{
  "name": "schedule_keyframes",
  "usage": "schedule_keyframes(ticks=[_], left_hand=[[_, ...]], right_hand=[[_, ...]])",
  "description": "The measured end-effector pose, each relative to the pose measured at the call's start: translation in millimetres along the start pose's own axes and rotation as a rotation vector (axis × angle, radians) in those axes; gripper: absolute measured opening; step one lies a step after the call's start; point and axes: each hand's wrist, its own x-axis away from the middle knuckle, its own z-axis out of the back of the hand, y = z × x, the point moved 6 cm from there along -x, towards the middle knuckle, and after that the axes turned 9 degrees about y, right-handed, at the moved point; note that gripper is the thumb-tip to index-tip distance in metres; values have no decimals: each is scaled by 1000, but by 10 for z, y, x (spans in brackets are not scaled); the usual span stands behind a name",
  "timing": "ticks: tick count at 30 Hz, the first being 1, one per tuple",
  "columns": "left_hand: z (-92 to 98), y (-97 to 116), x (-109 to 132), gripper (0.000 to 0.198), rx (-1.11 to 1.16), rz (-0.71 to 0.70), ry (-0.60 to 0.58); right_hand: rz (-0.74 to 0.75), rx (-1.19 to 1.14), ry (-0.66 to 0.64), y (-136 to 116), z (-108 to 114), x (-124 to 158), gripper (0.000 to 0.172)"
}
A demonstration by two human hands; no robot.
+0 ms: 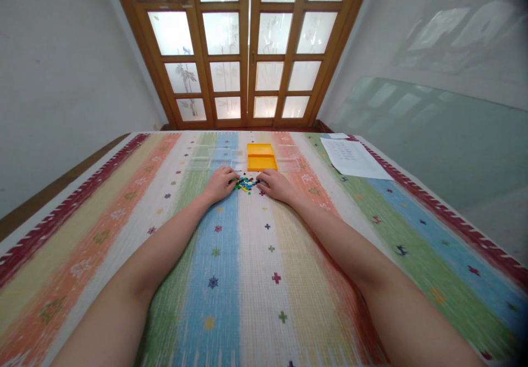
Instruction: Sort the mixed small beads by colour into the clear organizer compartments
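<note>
A small heap of colourful little pieces (247,184), blue, green, yellow, white and dark, lies on the striped tablecloth between my hands. They look like tiny plastic building bricks, but at this size I cannot be sure. At the heap's left edge, my left hand (221,184) is closed, its fingers curled against green and dark pieces. My right hand (275,184) meets the heap from the other side, with fingertips pressed together at a dark piece. What exactly either hand pinches is too small to make out. Just behind the heap stands a yellow open case (262,155) with two compartments.
Clear plastic trays (199,162) flank the yellow case on the left, and another clear tray (289,163) sits on its right. A printed white sheet (355,158) lies at the far right of the tablecloth (256,279). Beyond the table are wooden glazed doors (248,48).
</note>
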Motion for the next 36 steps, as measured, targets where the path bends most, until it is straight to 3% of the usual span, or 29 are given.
schedule_keyframes(ticks=[5, 11, 14, 19, 28, 36], left_hand=[[50, -1, -4, 22, -20, 15, -3], [-47, 469, 13, 21, 45, -183, -172], [-113, 594, 28, 21, 27, -256, -203], [-177, 542, 31, 21, -39, -264, -194], [-128, 375, 28, 19, -97, -193, -114], [-100, 349, 20, 12, -121, -157, -96]], right_hand=[[-4, -7, -4, -6, 10, -2, 17], [-8, -23, 13, 35, 2, -6, 17], [-14, -29, 27, 70, -19, -4, 17], [-2, -59, 36, 78, -21, -4, 16], [-2, -66, 46, 69, -11, -7, 17], [-1, -74, 49, 88, -28, 2, 23]])
